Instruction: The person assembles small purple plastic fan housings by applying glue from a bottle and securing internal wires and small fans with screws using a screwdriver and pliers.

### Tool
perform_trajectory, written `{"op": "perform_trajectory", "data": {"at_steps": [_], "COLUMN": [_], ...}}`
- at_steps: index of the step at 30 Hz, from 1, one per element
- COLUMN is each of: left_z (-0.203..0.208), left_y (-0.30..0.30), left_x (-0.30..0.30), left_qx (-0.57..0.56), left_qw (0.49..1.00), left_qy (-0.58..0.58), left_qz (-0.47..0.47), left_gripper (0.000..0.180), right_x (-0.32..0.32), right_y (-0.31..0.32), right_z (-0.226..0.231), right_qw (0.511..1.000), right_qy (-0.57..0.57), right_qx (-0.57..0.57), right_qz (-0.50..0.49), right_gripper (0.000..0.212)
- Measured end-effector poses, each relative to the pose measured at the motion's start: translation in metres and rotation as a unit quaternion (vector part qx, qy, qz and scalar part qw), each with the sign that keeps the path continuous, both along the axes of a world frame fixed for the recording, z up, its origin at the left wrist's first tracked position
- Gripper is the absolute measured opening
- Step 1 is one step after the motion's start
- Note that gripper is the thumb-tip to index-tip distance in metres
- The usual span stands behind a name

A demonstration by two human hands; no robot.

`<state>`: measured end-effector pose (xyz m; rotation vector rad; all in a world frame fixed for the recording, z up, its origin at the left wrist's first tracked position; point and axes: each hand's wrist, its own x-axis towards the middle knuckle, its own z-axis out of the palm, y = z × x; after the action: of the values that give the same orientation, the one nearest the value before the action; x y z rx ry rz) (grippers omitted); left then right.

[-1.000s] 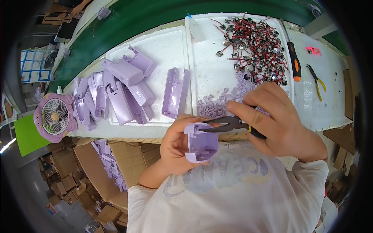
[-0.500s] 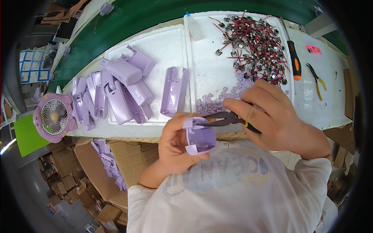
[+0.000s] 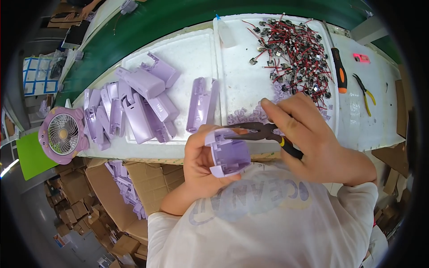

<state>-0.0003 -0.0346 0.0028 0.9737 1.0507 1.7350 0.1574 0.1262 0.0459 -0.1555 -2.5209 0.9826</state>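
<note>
My left hand (image 3: 199, 161) is closed around a lilac plastic housing (image 3: 237, 157), held with its hollow end facing me and to the right. In my right hand (image 3: 313, 138) is a pair of long-nose pliers (image 3: 263, 132) with dark jaws and a yellow-banded grip. The jaws are parted and reach over the upper rim of the housing; whether they touch it I cannot tell. Just beyond the pliers lie small lilac plastic pieces (image 3: 241, 117), partly hidden by my right hand. Another open lilac housing (image 3: 201, 105) rests on the white foam board.
Several lilac housings (image 3: 143, 85) are piled at the left, near a lilac fan (image 3: 62, 134). Small circuit parts with red and black wires (image 3: 295, 53) heap at the back right, beside a screwdriver (image 3: 339, 71) and yellow-handled pliers (image 3: 366, 94). Below stands a cardboard box (image 3: 152, 183) holding lilac parts.
The pliers' jaws have spread and shifted up from inside the housing to its rim. My right index finger is lifted away from the pliers. The housing is tilted slightly differently.
</note>
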Motion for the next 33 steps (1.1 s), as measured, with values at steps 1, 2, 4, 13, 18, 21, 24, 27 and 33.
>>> {"op": "perform_trajectory", "data": {"at_steps": [1, 2, 4, 13, 18, 21, 24, 27, 33], "left_z": [0.000, 0.001, -0.002, -0.004, -0.003, -0.004, -0.004, -0.004, -0.008], "left_y": [0.002, 0.003, 0.001, -0.003, -0.003, -0.002, -0.003, -0.003, -0.006], "left_x": [-0.002, -0.003, -0.002, -0.001, -0.002, -0.003, -0.003, -0.003, -0.001], "left_qx": [0.011, 0.022, 0.018, 0.016, 0.007, 0.017, 0.015, 0.024, 0.032], "left_qw": [1.000, 0.999, 0.999, 0.999, 0.998, 0.997, 0.997, 0.996, 0.999], "left_qy": [0.023, 0.047, 0.037, 0.042, 0.059, 0.068, 0.072, 0.081, 0.033], "left_qz": [-0.005, -0.010, -0.001, 0.021, 0.024, 0.021, 0.020, 0.020, 0.029], "left_gripper": [0.069, 0.070, 0.070, 0.074, 0.074, 0.074, 0.074, 0.074, 0.071], "right_x": [0.001, 0.001, 0.002, 0.000, -0.002, -0.002, -0.003, -0.003, -0.005], "right_y": [0.000, -0.001, -0.001, -0.006, -0.008, -0.009, -0.009, -0.010, -0.011], "right_z": [0.001, 0.001, 0.002, 0.000, -0.003, -0.003, -0.003, -0.005, -0.007], "right_qw": [1.000, 1.000, 1.000, 1.000, 1.000, 1.000, 0.999, 1.000, 1.000], "right_qy": [-0.004, -0.004, -0.029, -0.022, -0.013, -0.014, -0.015, -0.010, -0.011], "right_qx": [-0.004, -0.004, 0.003, -0.010, -0.027, -0.028, -0.028, -0.025, -0.001], "right_qz": [-0.001, -0.001, 0.006, 0.005, 0.001, -0.003, -0.006, -0.009, -0.024], "right_gripper": [0.071, 0.071, 0.072, 0.070, 0.067, 0.066, 0.064, 0.064, 0.060]}}
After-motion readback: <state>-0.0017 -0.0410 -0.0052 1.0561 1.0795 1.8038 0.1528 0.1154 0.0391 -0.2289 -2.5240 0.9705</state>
